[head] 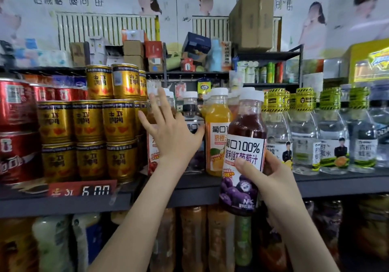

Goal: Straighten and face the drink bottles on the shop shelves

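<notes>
Grape juice bottle (244, 151), smooth clear plastic with a white cap and a glossy label facing out, is gripped by the curled right hand (271, 179) in front of the flat grey shelf (189, 189). The left hand (172, 136) is spread wide before the round-shouldered shelved bottles, beside the orange juice bottle (216, 124).

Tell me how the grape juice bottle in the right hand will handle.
The grape juice bottle looks full to the neck, so it is probably heavy for its size. Tall and narrow, it may tip if nudged on the shelf. Its glossy label may feel slippery.
</notes>
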A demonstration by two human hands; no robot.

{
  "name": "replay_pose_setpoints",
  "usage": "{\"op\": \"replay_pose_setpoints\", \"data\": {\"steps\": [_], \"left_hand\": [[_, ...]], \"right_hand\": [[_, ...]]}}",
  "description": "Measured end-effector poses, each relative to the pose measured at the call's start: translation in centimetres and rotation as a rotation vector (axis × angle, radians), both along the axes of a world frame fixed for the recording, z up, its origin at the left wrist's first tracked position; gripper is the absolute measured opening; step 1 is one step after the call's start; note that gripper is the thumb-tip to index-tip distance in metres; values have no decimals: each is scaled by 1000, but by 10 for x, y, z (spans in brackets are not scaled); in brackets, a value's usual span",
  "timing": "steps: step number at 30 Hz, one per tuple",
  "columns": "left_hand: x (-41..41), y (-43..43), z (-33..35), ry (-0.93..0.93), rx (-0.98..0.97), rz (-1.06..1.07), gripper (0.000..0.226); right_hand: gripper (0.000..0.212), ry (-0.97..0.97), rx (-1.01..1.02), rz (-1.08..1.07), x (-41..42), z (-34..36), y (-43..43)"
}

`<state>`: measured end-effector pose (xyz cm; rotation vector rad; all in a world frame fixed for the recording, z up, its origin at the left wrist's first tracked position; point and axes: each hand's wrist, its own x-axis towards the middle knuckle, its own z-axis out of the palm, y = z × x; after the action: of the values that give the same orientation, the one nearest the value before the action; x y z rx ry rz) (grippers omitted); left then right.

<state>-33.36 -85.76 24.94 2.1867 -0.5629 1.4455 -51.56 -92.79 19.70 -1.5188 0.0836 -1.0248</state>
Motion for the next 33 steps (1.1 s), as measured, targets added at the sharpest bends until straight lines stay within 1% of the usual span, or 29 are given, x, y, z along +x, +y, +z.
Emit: {"op": "replay_pose_setpoints", "data": {"steps": [3, 6, 11, 14, 18, 20, 22, 24, 25, 27, 29, 31, 33], "left_hand": [[4, -1, 0, -69, -58, -24, 74], [9, -1, -5, -179, -109, -85, 67], [6, 7, -10, -258, -165, -201, 56], [0, 10, -12, -291, -143, -226, 57], [-1, 13, -13, -214, -75, -239, 75], [-1, 14, -14, -240, -34, -209, 74], [-3, 11, -16, -253, -32, -223, 69], [-5, 8, -22, -254, -94, -332, 63], [-9, 8, -26, -234, -153, -436, 60], [-17, 9, -33, -166, -303, -659, 62], [-26, 16, -37, -90, -482, -829, 64], [-35, 28, -29, -7, -645, -954, 60], [-41, 42, -16, 37, -741, -1023, 57]], "right_hand": [[49, -29, -21, 7, 2, 2, -1], [49, -66, -38, 29, 6, 5, -4], [50, -53, -70, 29, 18, 10, -12], [44, -66, -76, 41, 27, 11, -16], [29, -79, -66, 60, 36, 11, -20], [26, -87, -62, 58, 39, 11, -21], [25, -98, -67, 49, 41, 10, -21], [28, -103, -87, 36, 42, 8, -20], [29, -104, -100, 23, 42, 7, -20], [29, -112, -123, -1, 42, 4, -19], [29, -115, -158, -27, 42, 2, -18], [29, -109, -206, -47, 43, 2, -15], [30, -105, -229, -57, 45, 1, -11]]}}
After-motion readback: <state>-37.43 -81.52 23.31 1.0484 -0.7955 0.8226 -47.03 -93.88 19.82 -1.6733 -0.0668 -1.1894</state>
